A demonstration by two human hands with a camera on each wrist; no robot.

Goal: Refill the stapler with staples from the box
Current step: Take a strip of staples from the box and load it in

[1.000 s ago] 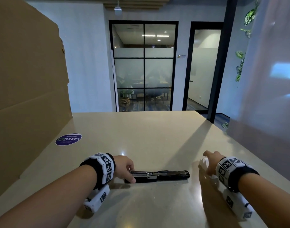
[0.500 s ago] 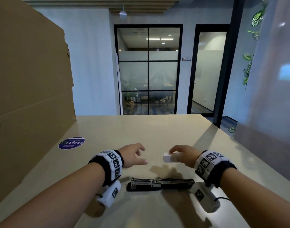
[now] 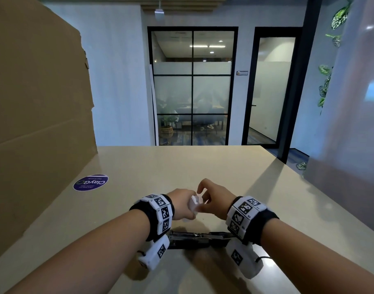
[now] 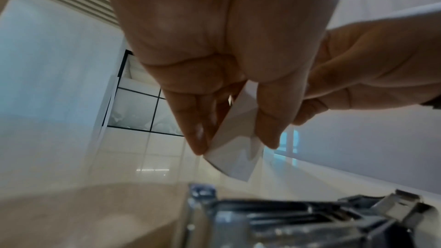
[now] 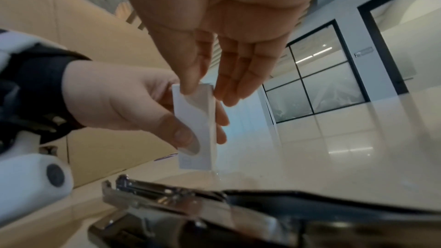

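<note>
A small white staple box [image 3: 194,204] hangs in the air between both hands, above the table. My left hand [image 3: 182,205] grips the box [image 5: 195,125] with thumb on one face and fingers behind. My right hand [image 3: 211,200] pinches its upper end [image 4: 235,135] with thumb and fingertips. The black and metal stapler [image 3: 199,238] lies folded open on the table below the wrists, its metal staple channel [image 5: 152,193] to the left. No loose staples show.
A tall cardboard sheet [image 3: 37,115] stands along the left side of the beige table [image 3: 181,166]. A round purple sticker [image 3: 90,182] lies near it. A translucent panel [image 3: 349,124] rises at the right. The table's far edge meets glass doors.
My right hand brought the white box from the right side to the middle. My left hand let go of the stapler, rose and took hold of the box.
</note>
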